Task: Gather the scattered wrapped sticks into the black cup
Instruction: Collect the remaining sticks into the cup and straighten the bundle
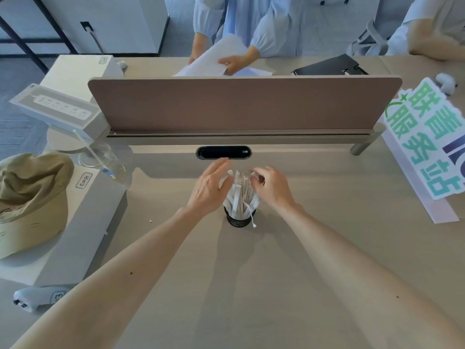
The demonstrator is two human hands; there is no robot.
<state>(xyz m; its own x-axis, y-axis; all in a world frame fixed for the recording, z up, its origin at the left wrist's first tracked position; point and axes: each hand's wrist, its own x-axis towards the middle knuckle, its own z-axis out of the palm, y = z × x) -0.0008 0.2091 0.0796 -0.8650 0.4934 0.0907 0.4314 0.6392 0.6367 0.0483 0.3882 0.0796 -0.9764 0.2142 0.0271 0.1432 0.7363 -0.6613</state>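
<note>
Paper-wrapped white sticks (239, 195) upright in small black cup (239, 219), between released left hand (210, 188) and half-curled, empty right hand (273, 186).

We see the black cup (240, 219) upright on the desk (289, 260), wrapped sticks (239, 195) fanning from it, the left hand (210, 188) flat and right hand (271, 186) curled at their tops.

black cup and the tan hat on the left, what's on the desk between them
In the head view, mostly bare desk lies between the black cup and the tan hat, crossed by the left forearm; the white box under the hat and a tiny white scrap also lie there.
</note>
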